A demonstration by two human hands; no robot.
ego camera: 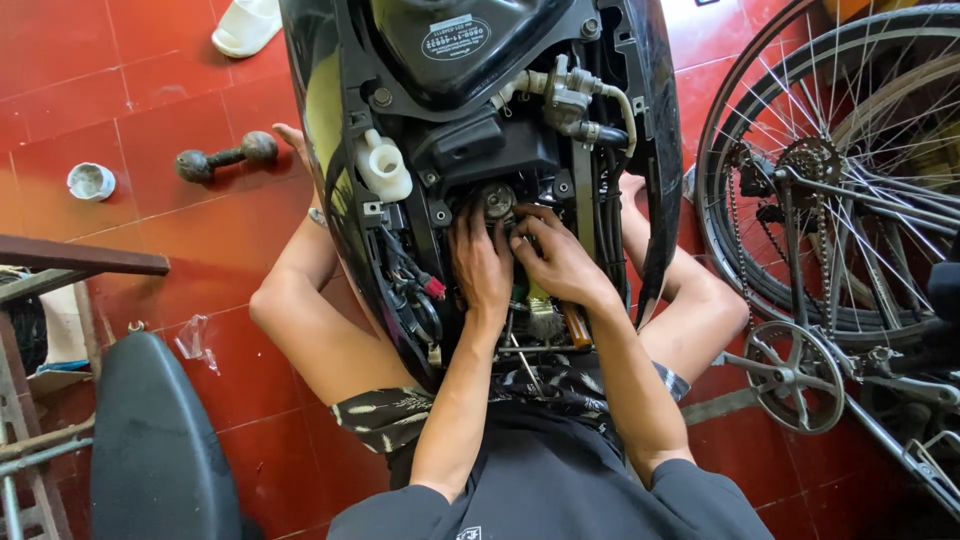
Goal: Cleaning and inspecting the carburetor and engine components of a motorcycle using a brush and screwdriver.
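Both hands deep in the opened frame of a black scooter (pixel 330 120), seen from above, legs folded to either side on the red tiled floor (pixel 150 90). Left hand (pixel 481 265) laid palm-down with fingers curled onto a small round metal fitting (pixel 497 203) at the centre of the bay, just under the black housing (pixel 490 150); right hand (pixel 558 262) beside it, touching it at the knuckles, fingertips bent in toward the same fitting. Neither hand spread flat; whether either actually pinches the part, or merely presses on it, cannot be told, the fingertips being hidden against the metal. Fitting itself set low in the frame, between a bundle of wires with a red connector (pixel 434 288) on one side and black hoses (pixel 605 210) on the other. Probably stiff, small and rather greasy (hence likely slippery), fixed rather than loose, and best taken at its round rim with fingertips from both sides. White plastic reservoir (pixel 383 165) up and to the left of the hands, near but not touched. Wooden-handled brush (pixel 560 322) lying just below the right wrist. Bicycle wheel (pixel 850 170) and chainring (pixel 795 375) well apart to the right; dumbbell (pixel 228 155) on the floor to the left.
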